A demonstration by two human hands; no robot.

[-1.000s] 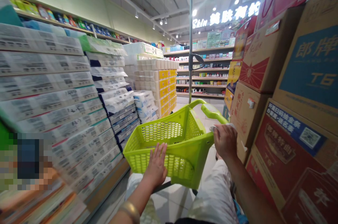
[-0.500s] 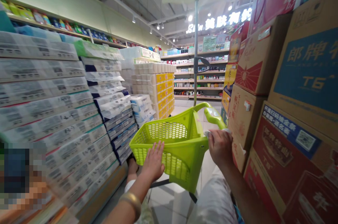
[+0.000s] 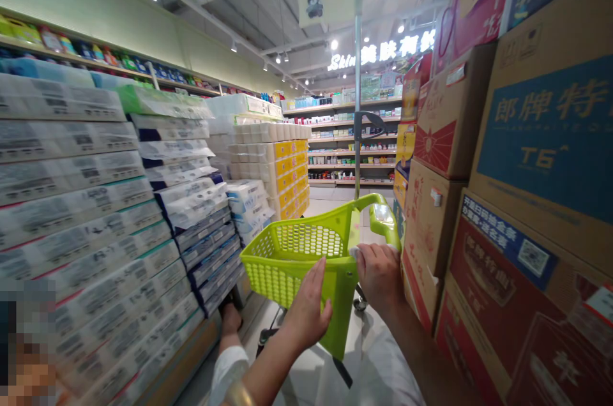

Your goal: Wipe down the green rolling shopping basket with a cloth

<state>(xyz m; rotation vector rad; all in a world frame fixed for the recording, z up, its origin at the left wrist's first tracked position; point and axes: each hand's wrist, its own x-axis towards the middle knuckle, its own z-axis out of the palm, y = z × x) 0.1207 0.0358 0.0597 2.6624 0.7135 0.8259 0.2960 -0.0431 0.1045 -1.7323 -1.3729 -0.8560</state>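
Observation:
A lime-green plastic shopping cart basket (image 3: pixel 297 249) stands in the aisle in front of me, with nothing visible inside it. My right hand (image 3: pixel 380 275) is closed around the near end of its green handle (image 3: pixel 380 214). My left hand (image 3: pixel 306 310) lies with fingers stretched out against the basket's near wall. A metal pole (image 3: pixel 357 106) with a small white flag (image 3: pixel 328 4) rises from the far side of the cart.
Stacked packs of tissue and toilet paper (image 3: pixel 96 202) line the left side of the aisle. Tall piles of cardboard boxes (image 3: pixel 517 157) crowd the right, close to the cart handle. Product shelves (image 3: pixel 349 138) close off the far end. The tiled floor (image 3: pixel 325 202) runs ahead.
The cart has rolled forward and slightly right down the aisle. My left hand slid from the basket's left part toward its near right corner. My right hand kept its hold on the handle.

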